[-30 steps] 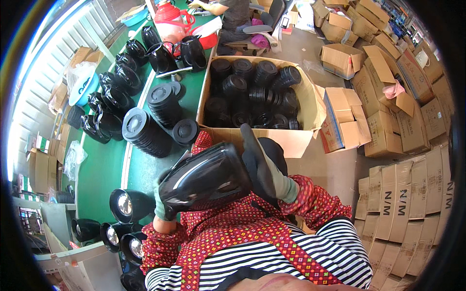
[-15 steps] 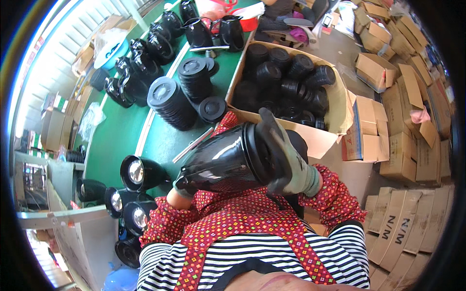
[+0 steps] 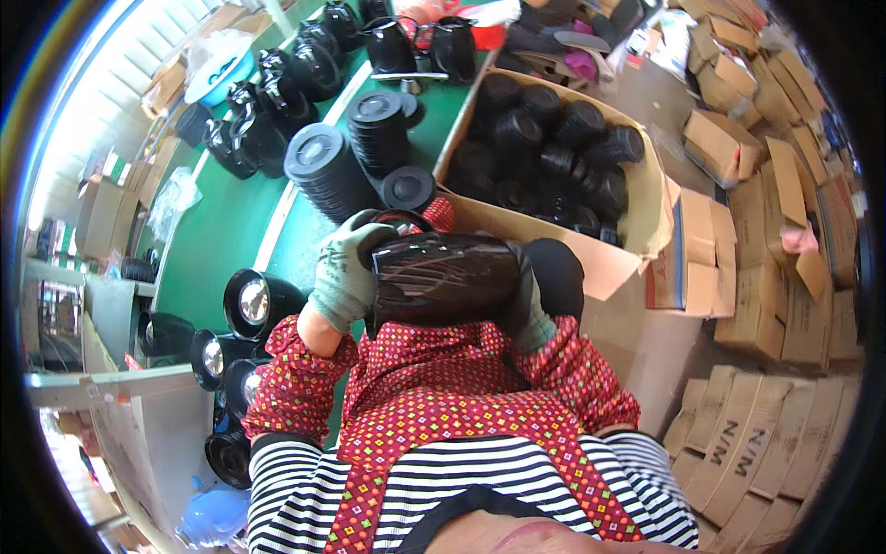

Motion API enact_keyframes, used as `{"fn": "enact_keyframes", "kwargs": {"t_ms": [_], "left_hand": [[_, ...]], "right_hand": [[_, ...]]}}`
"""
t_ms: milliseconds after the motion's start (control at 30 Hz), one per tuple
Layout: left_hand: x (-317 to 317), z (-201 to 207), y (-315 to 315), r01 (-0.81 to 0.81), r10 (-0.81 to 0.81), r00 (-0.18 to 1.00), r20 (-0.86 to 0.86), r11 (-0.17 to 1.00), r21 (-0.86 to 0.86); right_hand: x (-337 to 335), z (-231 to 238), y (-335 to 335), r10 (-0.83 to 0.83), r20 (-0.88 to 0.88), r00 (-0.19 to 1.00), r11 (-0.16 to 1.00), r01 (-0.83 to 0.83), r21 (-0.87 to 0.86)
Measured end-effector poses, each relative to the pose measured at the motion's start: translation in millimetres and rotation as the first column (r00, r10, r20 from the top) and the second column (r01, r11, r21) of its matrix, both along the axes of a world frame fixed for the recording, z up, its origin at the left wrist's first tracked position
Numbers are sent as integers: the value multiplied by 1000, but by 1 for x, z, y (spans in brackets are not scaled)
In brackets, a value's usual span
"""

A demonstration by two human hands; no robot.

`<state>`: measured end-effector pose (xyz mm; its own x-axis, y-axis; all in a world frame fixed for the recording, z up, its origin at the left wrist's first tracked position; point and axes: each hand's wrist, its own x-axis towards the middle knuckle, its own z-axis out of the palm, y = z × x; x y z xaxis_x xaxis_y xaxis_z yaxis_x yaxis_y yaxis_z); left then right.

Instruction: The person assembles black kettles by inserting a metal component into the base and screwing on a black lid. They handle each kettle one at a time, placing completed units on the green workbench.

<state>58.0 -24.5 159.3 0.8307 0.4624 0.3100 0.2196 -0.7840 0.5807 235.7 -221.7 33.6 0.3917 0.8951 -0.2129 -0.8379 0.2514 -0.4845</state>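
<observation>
I hold a glossy black plastic kettle body [image 3: 443, 277] on its side in front of my chest, with a hand at each end. My left hand [image 3: 346, 272], in a grey-green glove, grips its left end near the rim. My right hand [image 3: 528, 305], also gloved, cups the right end and is mostly hidden behind the body. My sleeves are red with a small diamond print.
An open cardboard box [image 3: 637, 198] of black parts stands just beyond my hands. Stacks of black round lids [image 3: 328, 166] and more kettle bodies [image 3: 254, 300] sit on the green table [image 3: 217, 240]. Many cardboard cartons [image 3: 766, 277] are piled at the right.
I turned the kettle body from tilted to lying level and drew it closer. My left hand has moved up onto its left end. The view has swung left.
</observation>
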Motion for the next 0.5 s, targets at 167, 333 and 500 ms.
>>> {"fn": "enact_keyframes", "kwargs": {"t_ms": [167, 333, 500], "left_hand": [[-20, -26, 18, -66, 121, 985, 123, 924, -378], [-63, -120, 25, 268, 4, 961, 277, 238, -933], [-26, -135, -14, 343, -187, 926, 329, 53, -938]], "right_hand": [[3, 26, -1, 47, 92, 995, 999, -47, -1], [4, 90, -8, -105, 748, 655, 988, -20, 156], [39, 133, -4, -269, 950, -159, 937, -273, 220]]}}
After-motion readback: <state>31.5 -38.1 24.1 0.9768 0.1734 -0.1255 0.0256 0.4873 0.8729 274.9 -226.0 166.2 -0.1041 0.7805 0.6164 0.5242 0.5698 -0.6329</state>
